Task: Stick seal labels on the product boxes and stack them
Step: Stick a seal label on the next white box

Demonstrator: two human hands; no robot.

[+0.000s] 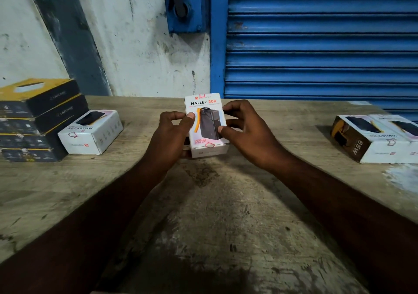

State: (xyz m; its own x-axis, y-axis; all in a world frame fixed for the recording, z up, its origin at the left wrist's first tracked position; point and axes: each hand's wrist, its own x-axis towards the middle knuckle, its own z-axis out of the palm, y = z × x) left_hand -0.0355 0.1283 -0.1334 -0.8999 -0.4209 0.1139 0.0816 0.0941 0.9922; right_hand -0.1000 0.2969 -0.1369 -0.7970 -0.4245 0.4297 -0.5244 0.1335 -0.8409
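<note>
Box (204, 124) marked HALLEY 20K is held between the two hands, printed face turned toward the camera, over the wooden table (214, 214). Its left side is gripped by the left hand (172, 135), with the thumb laid on the front face. Its right edge is pinched by the right hand (246, 131) between thumb and curled fingers. Whether its lower end touches the table cannot be told. A second white box (90, 133) is seen well left of the left hand, just beside a stack of black-and-yellow boxes (38, 117). Further boxes (375, 140) are laid well right of the right hand.
</note>
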